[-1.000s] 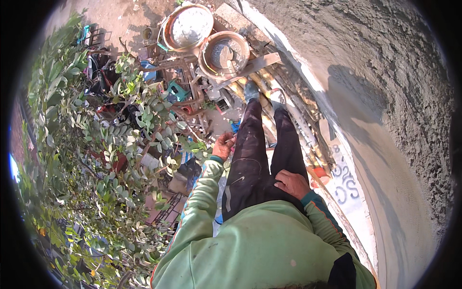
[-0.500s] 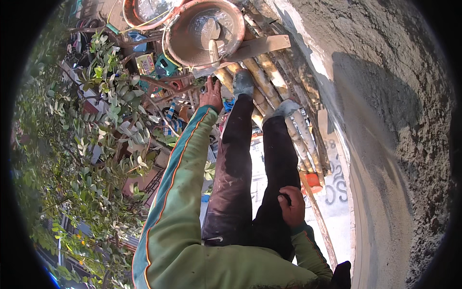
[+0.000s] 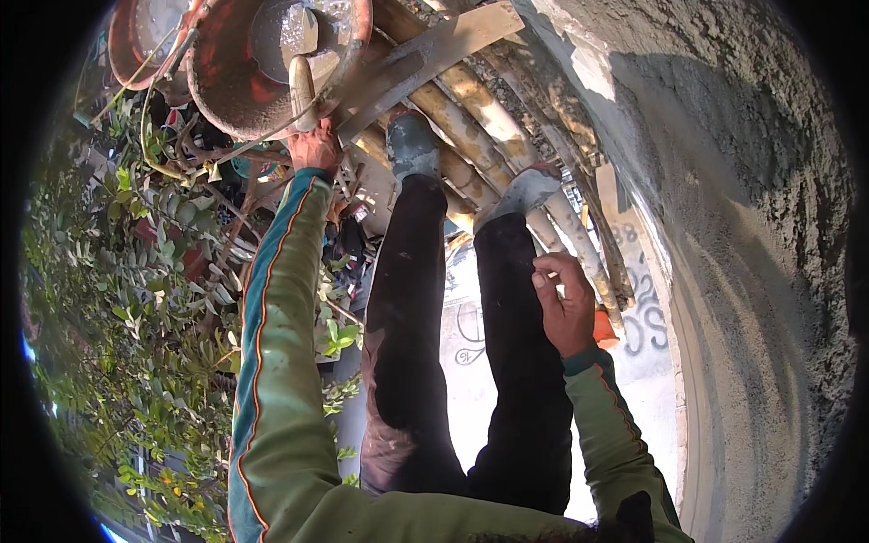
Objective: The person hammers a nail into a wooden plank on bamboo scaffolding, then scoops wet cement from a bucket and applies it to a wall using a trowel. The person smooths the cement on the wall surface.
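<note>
At eleven o'clock, a trowel [image 3: 300,72] lies in a bucket [image 3: 220,59] of grey mix [image 3: 268,45], its handle leaning toward six. At half past ten, the left hand [image 3: 314,149] is at the handle's end; its fingers are hidden, so grip cannot be told. Just past three, the right hand [image 3: 568,303] is loosely curled, apparently empty, by the knee [image 3: 507,258]. Step in hand, as judged: reaching for the trowel. The next move calls for a firm hold on its handle.
</note>
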A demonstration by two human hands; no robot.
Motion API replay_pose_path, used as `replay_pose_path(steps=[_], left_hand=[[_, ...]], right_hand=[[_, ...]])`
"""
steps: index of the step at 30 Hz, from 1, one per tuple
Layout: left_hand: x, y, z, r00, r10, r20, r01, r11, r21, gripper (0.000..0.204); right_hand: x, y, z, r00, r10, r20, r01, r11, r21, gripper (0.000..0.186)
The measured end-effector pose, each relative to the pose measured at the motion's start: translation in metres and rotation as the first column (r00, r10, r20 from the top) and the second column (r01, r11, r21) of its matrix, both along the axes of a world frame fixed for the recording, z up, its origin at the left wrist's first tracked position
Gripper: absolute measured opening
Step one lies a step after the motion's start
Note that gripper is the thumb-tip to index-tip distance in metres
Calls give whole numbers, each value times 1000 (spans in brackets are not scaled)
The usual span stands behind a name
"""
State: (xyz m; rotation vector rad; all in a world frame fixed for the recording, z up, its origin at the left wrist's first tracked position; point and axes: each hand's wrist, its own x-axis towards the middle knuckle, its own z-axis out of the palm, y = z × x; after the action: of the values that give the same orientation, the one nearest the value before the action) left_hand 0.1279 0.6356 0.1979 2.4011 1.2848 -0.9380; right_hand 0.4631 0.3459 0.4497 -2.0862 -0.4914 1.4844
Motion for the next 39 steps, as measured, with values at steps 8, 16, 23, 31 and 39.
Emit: replay_pose_path(steps=[8, 16, 23, 31, 39], left_hand=[[89, -41, 166, 866, -399, 301, 466, 862, -199, 57], [224, -103, 190, 656, -419, 628, 687, 676, -266, 62], [152, -84, 212, 846, 362, 391, 69, 654, -754, 83], [-24, -110, 270, 280, 863, -421, -537, -223, -813, 101], [12, -121, 237, -37, 999, -6, -736, -31, -676, 110]], right_hand=[[-61, 84, -67, 769, 425, 477, -547, 824, 147, 89], [-8, -21, -83, 748, 389, 537, -393, 913, -114, 55], [21, -286, -174, 867, 84, 491, 165, 882, -441, 52], [-11, -425, -243, 946, 264, 187, 24, 519, -855, 66], [18, -391, -292, 834, 430, -345, -491, 292, -821, 62]])
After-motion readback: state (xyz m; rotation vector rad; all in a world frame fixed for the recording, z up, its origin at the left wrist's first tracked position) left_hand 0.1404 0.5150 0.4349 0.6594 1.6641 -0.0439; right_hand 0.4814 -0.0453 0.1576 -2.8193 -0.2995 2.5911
